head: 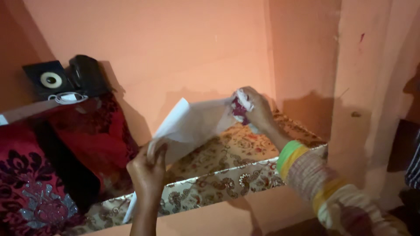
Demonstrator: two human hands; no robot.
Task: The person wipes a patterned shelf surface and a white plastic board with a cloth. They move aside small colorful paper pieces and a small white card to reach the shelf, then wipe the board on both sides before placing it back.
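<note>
My left hand (148, 168) pinches the near edge of a large white sheet of paper (192, 122), which is lifted above a shelf. My right hand (256, 109), in a striped green, yellow and pink sleeve, grips the sheet's far end together with a bunched red and white cloth (239, 107). The sheet slopes down from right to left between both hands. Under it lies a cream shelf cover with a red and gold floral pattern (227, 175).
Folded red and dark embroidered fabrics (39, 183) are piled at the shelf's left end. Behind them stand a black speaker (49, 79) and a dark rounded object (87, 74). Orange walls enclose the niche. A person's striped sleeve (413, 161) shows at the right edge.
</note>
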